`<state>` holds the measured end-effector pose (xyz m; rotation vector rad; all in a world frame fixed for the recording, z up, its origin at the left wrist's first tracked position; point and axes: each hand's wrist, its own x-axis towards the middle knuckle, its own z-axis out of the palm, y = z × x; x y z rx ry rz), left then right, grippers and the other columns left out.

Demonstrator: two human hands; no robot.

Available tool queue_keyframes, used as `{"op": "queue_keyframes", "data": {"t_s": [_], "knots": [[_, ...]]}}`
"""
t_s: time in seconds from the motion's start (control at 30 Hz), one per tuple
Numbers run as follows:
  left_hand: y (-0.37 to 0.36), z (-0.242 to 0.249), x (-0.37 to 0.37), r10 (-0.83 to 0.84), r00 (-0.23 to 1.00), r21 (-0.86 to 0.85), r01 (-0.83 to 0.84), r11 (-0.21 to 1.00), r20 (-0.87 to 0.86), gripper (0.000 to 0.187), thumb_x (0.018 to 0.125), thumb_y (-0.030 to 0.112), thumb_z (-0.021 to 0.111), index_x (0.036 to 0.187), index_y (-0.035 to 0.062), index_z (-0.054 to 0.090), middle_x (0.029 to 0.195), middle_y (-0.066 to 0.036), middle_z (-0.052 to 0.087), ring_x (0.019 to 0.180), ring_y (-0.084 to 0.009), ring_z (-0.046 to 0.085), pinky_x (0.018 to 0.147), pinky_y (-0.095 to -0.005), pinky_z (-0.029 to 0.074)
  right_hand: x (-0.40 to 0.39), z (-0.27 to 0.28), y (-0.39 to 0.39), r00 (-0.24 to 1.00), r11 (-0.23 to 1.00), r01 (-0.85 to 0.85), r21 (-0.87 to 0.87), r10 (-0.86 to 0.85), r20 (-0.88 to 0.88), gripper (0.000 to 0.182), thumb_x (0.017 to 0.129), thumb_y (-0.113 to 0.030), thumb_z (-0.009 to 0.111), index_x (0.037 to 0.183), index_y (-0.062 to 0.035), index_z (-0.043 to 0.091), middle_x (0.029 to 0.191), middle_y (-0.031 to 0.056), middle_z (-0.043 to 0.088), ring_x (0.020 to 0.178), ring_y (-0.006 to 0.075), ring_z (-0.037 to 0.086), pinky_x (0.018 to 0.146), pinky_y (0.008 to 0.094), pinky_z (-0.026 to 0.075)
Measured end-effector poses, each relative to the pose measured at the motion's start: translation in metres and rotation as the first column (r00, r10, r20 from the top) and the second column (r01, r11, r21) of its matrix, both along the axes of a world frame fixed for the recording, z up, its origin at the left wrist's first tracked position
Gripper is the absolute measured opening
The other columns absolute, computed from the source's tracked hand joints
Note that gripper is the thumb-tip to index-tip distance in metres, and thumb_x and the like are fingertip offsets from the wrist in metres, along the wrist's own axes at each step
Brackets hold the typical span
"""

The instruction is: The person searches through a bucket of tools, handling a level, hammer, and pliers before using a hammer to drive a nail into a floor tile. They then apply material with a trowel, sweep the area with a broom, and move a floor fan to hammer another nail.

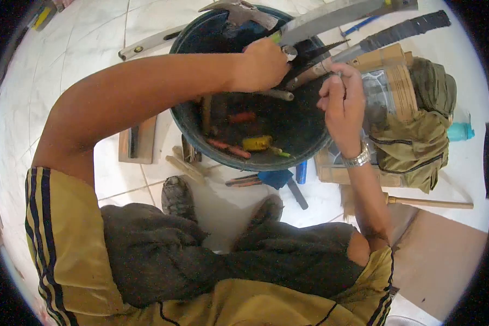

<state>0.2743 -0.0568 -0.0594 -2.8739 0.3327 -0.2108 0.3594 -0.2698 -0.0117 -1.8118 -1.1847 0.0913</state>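
Down at center, a dark round bucket (309, 149) on the tiled floor (81, 49), packed with tools: yellow tape measure (256, 143) near its 6 o'clock edge, red-handled tools (229, 148) just beside it at 8 o'clock, a hammer (239, 12) poking over the rim at 12 o'clock. Left hand (265, 64) closed around the handle end of a long flat metal tool (337, 15) that slants out past the rim toward 1 o'clock. Right hand (342, 103) at the bucket's 3 o'clock rim, fingers curled on the wooden handle of a saw (388, 35), blade pointing out to 2 o'clock. Outside the bucket: level (146, 44) at 10 o'clock, wooden float (138, 140) at 8 o'clock, olive bag (418, 146) with a teal bottle (461, 131) at 3 o'clock, blue-handled tool (277, 179) at 6 o'clock, just beyond two dusty shoes (176, 198).
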Motion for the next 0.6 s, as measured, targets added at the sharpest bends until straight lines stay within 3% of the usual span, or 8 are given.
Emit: {"op": "queue_keyframes", "data": {"t_s": [0.03, 0.13, 0.17, 0.27, 0.37, 0.47, 0.57, 0.6], "knots": [[-0.001, -0.003, -0.003, 0.019, 0.999, 0.014, -0.020, 1.000, 0.035, 0.016, 0.082, 0.019, 0.069, 0.090, 0.0085, 0.078, 0.087, -0.011, 0.076, 0.079, -0.0283, 0.075, 0.060, -0.0435, 0.059, -0.002, 0.000, 0.000, 1.000, 1.000, 0.006, -0.011, -0.006, -0.003, 0.022, 0.107, -0.019, 0.047, 0.122, -0.0048, 0.056, 0.072, 0.0042, 0.063, 0.054, 0.0104, 0.057, 0.053, 0.0281, 0.046], [0.010, 0.003, 0.001, 0.099, 0.994, -0.049, -0.101, 0.994, -0.044, 0.019, 0.082, 0.017, 0.068, 0.092, 0.0048, 0.078, 0.087, -0.012, 0.076, 0.078, -0.0304, 0.075, 0.061, -0.0449, 0.059, -0.001, 0.000, 0.000, 1.000, 1.000, 0.001, 0.006, -0.001, 0.014, 0.021, 0.108, -0.019, 0.047, 0.122, -0.0051, 0.056, 0.072, 0.0038, 0.062, 0.054, 0.0098, 0.056, 0.053, 0.0273, 0.045], [0.007, 0.004, 0.005, 0.155, 0.979, -0.058, -0.164, 0.985, -0.130, 0.023, 0.082, 0.019, 0.068, 0.095, 0.0036, 0.078, 0.089, -0.016, 0.076, 0.083, -0.0329, 0.075, 0.066, -0.0475, 0.060, 0.000, -0.001, -0.001, 1.000, 1.000, -0.005, 0.012, 0.005, 0.030, 0.021, 0.108, -0.019, 0.047, 0.122, -0.0052, 0.056, 0.072, 0.0037, 0.062, 0.054, 0.0097, 0.055, 0.052, 0.0272, 0.045], [0.010, 0.015, 0.012, 0.003, 0.958, -0.150, -0.048, 0.987, -0.287, 0.028, 0.082, 0.026, 0.069, 0.097, 0.0039, 0.078, 0.096, -0.019, 0.075, 0.092, -0.0350, 0.074, 0.073, -0.0507, 0.059, 0.002, -0.001, 0.000, 0.999, 1.000, -0.020, 0.014, 0.019, 0.036, 0.021, 0.108, -0.018, 0.047, 0.122, -0.0053, 0.056, 0.072, 0.0036, 0.062, 0.054, 0.0096, 0.055, 0.052, 0.0276, 0.044], [0.009, -0.005, 0.050, -0.110, 0.771, -0.244, -0.061, 0.968, -0.627, 0.033, 0.083, 0.032, 0.069, 0.099, 0.0053, 0.078, 0.103, -0.019, 0.075, 0.099, -0.0363, 0.072, 0.079, -0.0520, 0.058, 0.001, -0.003, 0.001, 0.999, 1.000, -0.017, -0.004, 0.017, -0.030, 0.021, 0.108, -0.018, 0.047, 0.122, -0.0052, 0.056, 0.072, 0.0040, 0.063, 0.055, 0.0103, 0.055, 0.053, 0.0286, 0.045], [-0.014, -0.008, 0.048, -0.064, 0.798, -0.196, -0.069, 0.978, -0.599, 0.036, 0.085, 0.034, 0.068, 0.104, 0.0056, 0.077, 0.106, -0.015, 0.075, 0.100, -0.0363, 0.072, 0.081, -0.0527, 0.057, 0.002, -0.002, 0.000, 1.000, 1.000, -0.019, -0.016, 0.019, 0.006, 0.021, 0.108, -0.018, 0.047, 0.122, -0.0053, 0.057, 0.072, 0.0045, 0.063, 0.055, 0.0104, 0.055, 0.053, 0.0289, 0.045], [-0.039, 0.008, 0.027, 0.057, 0.900, -0.280, -0.193, 0.940, -0.432, 0.038, 0.086, 0.034, 0.066, 0.109, 0.0055, 0.076, 0.108, -0.015, 0.075, 0.100, -0.0364, 0.072, 0.082, -0.0527, 0.057, 0.002, -0.002, -0.001, 0.998, 1.000, -0.018, -0.012, 0.018, 0.053, 0.021, 0.107, -0.017, 0.048, 0.122, -0.0056, 0.057, 0.072, 0.0046, 0.064, 0.056, 0.0108, 0.056, 0.054, 0.0290, 0.046], [-0.042, 0.003, 0.030, 0.046, 0.901, -0.233, -0.160, 0.959, -0.431, 0.039, 0.087, 0.035, 0.065, 0.110, 0.0057, 0.075, 0.109, -0.015, 0.075, 0.100, -0.0361, 0.072, 0.081, -0.0526, 0.057, 0.003, -0.004, 0.000, 0.998, 1.000, -0.022, -0.007, 0.022, 0.060, 0.021, 0.107, -0.017, 0.048, 0.122, -0.0056, 0.057, 0.072, 0.0047, 0.064, 0.056, 0.0109, 0.056, 0.054, 0.0290, 0.046]]}}
